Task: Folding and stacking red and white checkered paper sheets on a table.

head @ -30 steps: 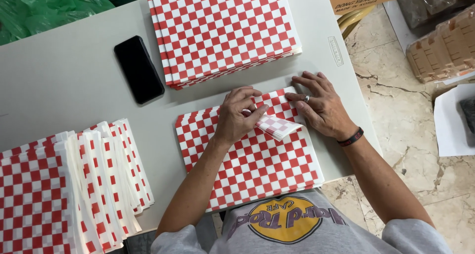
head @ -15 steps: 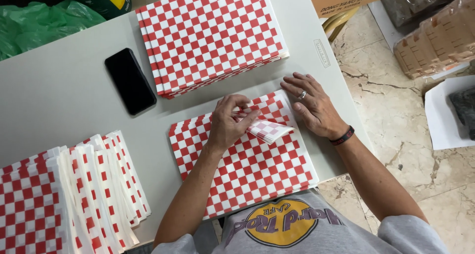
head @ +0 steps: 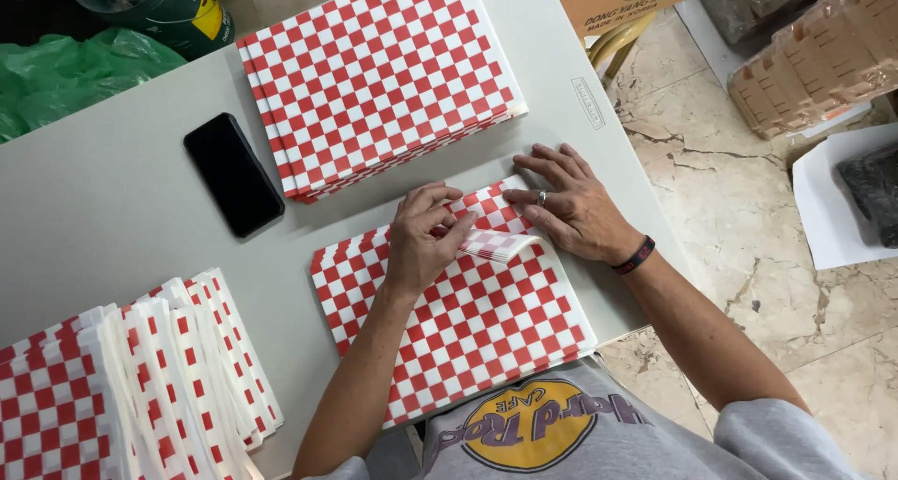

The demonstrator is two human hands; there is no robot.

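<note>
Here the left hand curls, fingertips pinching the folded far corner of the red-and-white checkered paper sheet, lying near on the grey desk; the right hand presses flat, fingers spread, beside it.

The worktop in front of me is a plain pale grey slab, and its right edge runs diagonally beside the marbled floor. Directly before me lies a red-and-white checkered sheet, flat on the surface, with its top corner folded over; both my hands rest on it. Beyond it, just apart, sits a thick stack of checkered sheets, squared up. A black phone lies face up left of that stack, near it but not touching. At the lower left is a fanned pile of folded checkered papers, overlapping one another. A small label is stuck near the right edge.
</note>
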